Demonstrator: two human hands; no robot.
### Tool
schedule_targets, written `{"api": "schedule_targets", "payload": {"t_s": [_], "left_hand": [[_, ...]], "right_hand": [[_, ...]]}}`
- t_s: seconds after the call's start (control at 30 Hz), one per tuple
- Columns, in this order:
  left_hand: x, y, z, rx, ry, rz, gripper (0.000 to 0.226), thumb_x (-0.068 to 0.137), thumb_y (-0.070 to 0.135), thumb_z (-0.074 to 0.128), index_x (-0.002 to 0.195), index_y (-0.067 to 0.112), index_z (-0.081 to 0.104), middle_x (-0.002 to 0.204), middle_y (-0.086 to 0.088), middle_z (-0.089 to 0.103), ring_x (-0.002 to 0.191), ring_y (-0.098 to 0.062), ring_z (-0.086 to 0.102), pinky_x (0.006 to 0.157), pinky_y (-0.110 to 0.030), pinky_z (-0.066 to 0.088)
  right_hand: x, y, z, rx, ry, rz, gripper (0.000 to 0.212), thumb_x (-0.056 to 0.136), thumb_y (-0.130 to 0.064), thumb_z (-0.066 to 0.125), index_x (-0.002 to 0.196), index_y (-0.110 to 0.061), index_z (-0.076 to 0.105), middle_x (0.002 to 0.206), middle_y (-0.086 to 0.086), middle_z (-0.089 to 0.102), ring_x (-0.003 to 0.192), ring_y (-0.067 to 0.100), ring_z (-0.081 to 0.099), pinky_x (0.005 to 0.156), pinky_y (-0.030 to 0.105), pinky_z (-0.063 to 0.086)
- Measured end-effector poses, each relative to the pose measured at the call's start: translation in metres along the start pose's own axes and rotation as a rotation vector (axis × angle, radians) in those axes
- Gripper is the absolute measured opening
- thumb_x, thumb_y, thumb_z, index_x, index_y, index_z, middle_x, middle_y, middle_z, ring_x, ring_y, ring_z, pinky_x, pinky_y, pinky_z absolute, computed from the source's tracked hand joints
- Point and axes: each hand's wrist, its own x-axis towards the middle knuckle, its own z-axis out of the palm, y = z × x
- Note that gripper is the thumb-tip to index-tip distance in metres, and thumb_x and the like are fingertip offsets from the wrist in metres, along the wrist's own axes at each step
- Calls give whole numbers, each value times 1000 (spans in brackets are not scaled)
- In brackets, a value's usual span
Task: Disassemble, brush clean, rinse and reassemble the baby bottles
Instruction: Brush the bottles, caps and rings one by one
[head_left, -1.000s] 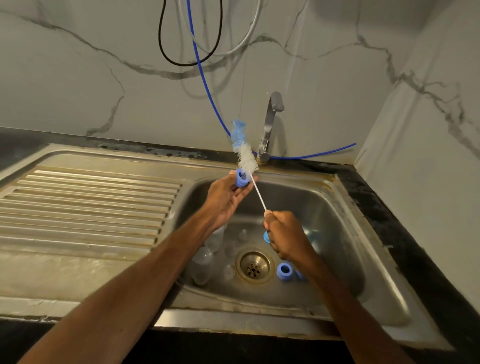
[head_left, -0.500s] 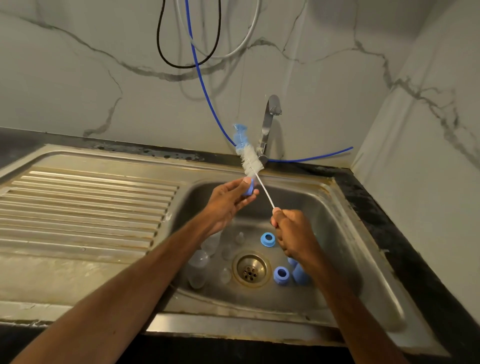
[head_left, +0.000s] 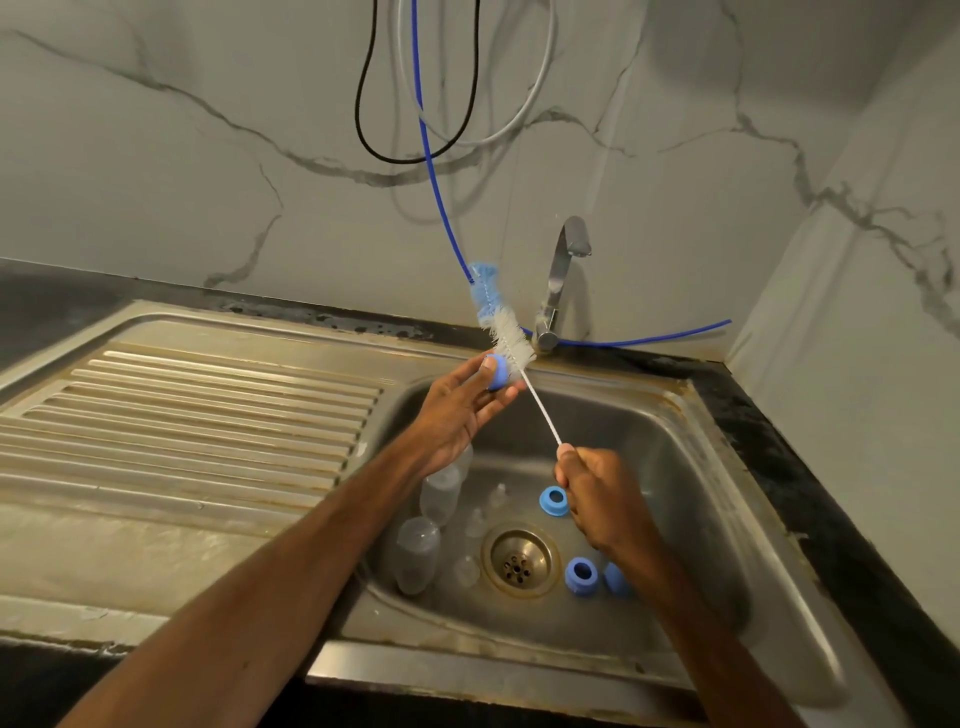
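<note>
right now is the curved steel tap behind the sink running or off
Off, as far as it shows: no stream of water falls from the curved steel tap into the stainless steel sink.

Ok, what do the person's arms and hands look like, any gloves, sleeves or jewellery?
Left hand and right hand are bare: no gloves, no visible rings. Left forearm and right forearm are bare too, with no sleeve, watch or bracelet in view.

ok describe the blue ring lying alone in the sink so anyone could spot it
Find the steel sink and its round drain. On the drain's tap side, next to the right hand, lies the blue ring; the other two blue pieces sit paired nearer the front.
</note>
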Motion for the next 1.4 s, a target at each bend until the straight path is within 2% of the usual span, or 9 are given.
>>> {"api": "schedule_targets", "payload": {"t_s": [0.27, 0.47, 0.57, 0.7, 0.77, 0.87, 1.03, 1.23, 1.4], "left_hand": [[7, 7, -15, 81, 129, 39, 37, 101, 21, 60, 131, 0, 61, 124, -19, 70, 106, -26, 73, 92, -36, 61], [1, -3, -5, 298, -34, 84, 43, 97, 22, 61, 133, -2, 59, 125, -17, 70, 117, -34, 68, 101, -41, 54], [0, -7, 1, 279, -82, 88, 45, 96, 19, 63, 136, -1, 57, 125, -16, 71, 115, -34, 69, 100, -39, 55], [3, 6, -15, 221, 1, 99, 45, 96, 4, 62, 141, 5, 53, 132, -17, 67, 115, -28, 70, 93, -33, 60], [2, 5, -14, 216, -30, 83, 48, 96, 1, 62, 142, 7, 52, 133, -18, 66, 114, -27, 70, 90, -30, 60], [2, 1, -6, 220, -39, 78, 47, 96, 0, 63, 141, 7, 53, 131, -17, 68, 112, -27, 71, 89, -29, 60], [3, 13, -12, 103, 82, 108, 42, 93, 7, 69, 133, -1, 60, 126, -18, 70, 108, -24, 73, 85, -24, 60], [5, 7, -7, -142, 75, -10, 30, 101, 8, 57, 131, 7, 64, 127, -17, 70, 109, -27, 72, 83, -30, 63], [13, 2, -17, -23, 280, -11, 30, 101, 7, 60, 129, -4, 64, 120, -21, 72, 95, -23, 75, 81, -29, 63]], "right_hand": [[-13, -5, 6, -87, -53, -66, 49, 106, -24, 47, 57, -18, 46, 44, -10, 42, 44, 4, 37, 54, 27, 32], [-6, -16, 12, -116, 17, -101, 48, 105, -23, 46, 62, -1, 49, 51, -4, 43, 48, 7, 38, 53, 30, 34], [-4, -19, 14, -120, 32, -90, 48, 106, -22, 45, 66, 3, 51, 52, -1, 44, 47, 6, 37, 52, 28, 34], [-17, -12, 9, -164, -15, -74, 48, 105, -24, 46, 58, -14, 43, 49, -6, 40, 45, 6, 36, 51, 27, 32], [-10, -13, 7, -141, 0, -72, 48, 106, -24, 46, 59, -11, 45, 50, -5, 41, 47, 5, 35, 53, 30, 32], [-2, -17, 7, -113, 33, -68, 48, 106, -23, 46, 63, -2, 50, 52, -1, 43, 50, 11, 39, 55, 32, 34], [-15, -13, 6, -117, -13, -94, 48, 106, -24, 45, 59, -13, 42, 51, -5, 37, 48, 6, 33, 52, 29, 31], [-12, -11, 7, -56, 3, -94, 49, 107, -25, 44, 66, 2, 46, 53, 0, 41, 51, 13, 37, 53, 32, 33], [-18, -12, 10, -127, -23, -116, 49, 106, -22, 45, 58, -14, 46, 45, -9, 43, 45, 5, 39, 50, 20, 32]]}}
